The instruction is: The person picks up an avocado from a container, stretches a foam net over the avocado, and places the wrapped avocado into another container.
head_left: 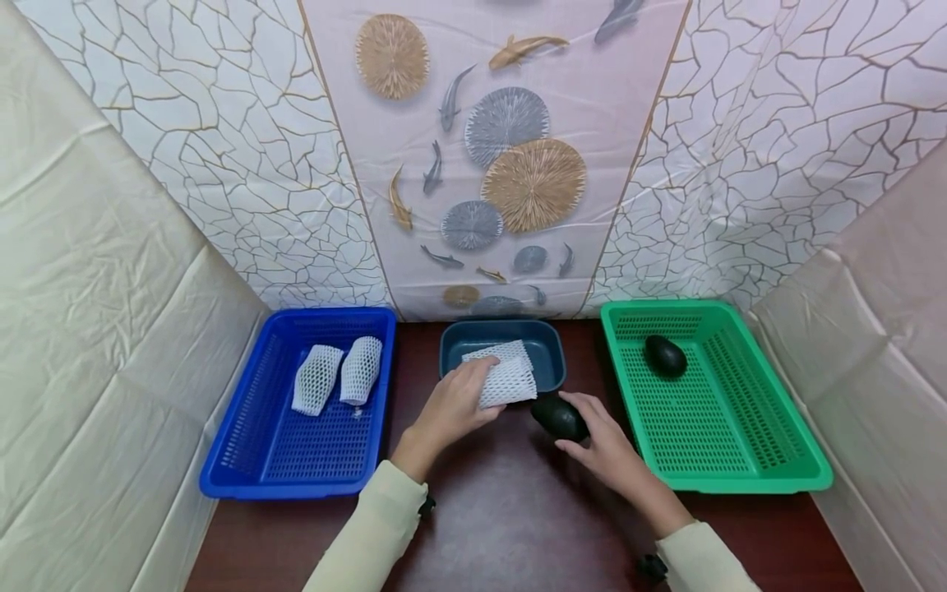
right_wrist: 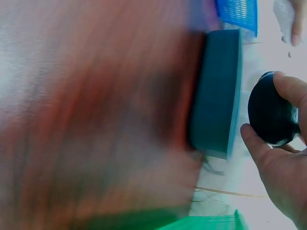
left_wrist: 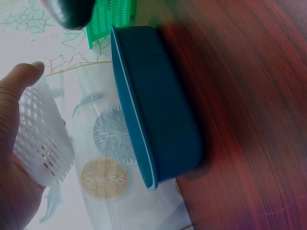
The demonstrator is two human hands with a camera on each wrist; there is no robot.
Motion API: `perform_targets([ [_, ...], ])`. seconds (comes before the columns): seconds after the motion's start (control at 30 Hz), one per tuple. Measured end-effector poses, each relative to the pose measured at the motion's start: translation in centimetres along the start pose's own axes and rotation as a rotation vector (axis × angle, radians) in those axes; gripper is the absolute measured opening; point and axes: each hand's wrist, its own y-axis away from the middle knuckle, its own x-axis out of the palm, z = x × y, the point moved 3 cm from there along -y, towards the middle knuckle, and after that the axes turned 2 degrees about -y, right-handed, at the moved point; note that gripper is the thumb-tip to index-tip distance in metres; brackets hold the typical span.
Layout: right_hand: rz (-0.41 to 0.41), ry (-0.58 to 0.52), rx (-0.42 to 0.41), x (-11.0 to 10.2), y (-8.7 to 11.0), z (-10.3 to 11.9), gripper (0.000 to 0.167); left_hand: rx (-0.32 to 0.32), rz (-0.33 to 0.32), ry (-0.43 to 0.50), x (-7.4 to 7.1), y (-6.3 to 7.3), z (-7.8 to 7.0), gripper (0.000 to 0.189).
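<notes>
A white foam net sleeve (head_left: 510, 385) is pinched by my left hand (head_left: 456, 403) over the front of the dark teal tray (head_left: 551, 349). In the left wrist view, thumb and fingers grip the sleeve (left_wrist: 45, 136), which looks slack and flattened. My right hand (head_left: 608, 444) holds a dark avocado (head_left: 560, 418) just right of the sleeve, apart from it. The right wrist view shows thumb and fingers around the avocado (right_wrist: 271, 110). More white netting (head_left: 497, 350) shows behind the held sleeve, within the tray's outline.
On the left stands a blue basket (head_left: 318, 456) with two netted, filled sleeves (head_left: 318, 380) lying in it. A green basket (head_left: 703, 427) on the right holds another dark avocado (head_left: 666, 357). Fabric walls enclose the brown table (head_left: 510, 518) at the back and sides.
</notes>
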Motion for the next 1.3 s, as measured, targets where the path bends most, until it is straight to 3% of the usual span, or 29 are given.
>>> perform_targets([
  [0.27,-0.079,0.003,-0.008,-2.3,-0.9,1.4,0.080,0.002,-0.008,0.007,0.0,0.0,0.1,0.073],
  [0.63,-0.152,-0.002,-0.083,-5.3,-2.5,2.8,0.080,-0.030,0.048,0.015,-0.1,0.0,-0.1,0.073],
  [0.93,-0.041,0.013,-0.077,-6.4,-3.7,3.9,0.077,0.015,0.075,-0.002,0.1,-0.5,-0.4,0.070],
  [1.1,0.045,0.020,-0.096,-6.3,-4.3,4.6,0.076,0.030,0.107,-0.007,0.1,-0.8,-0.8,0.072],
  [1.3,0.088,0.019,-0.102,-5.9,-4.7,5.2,0.073,0.043,0.132,-0.001,0.2,-1.2,-1.5,0.073],
])
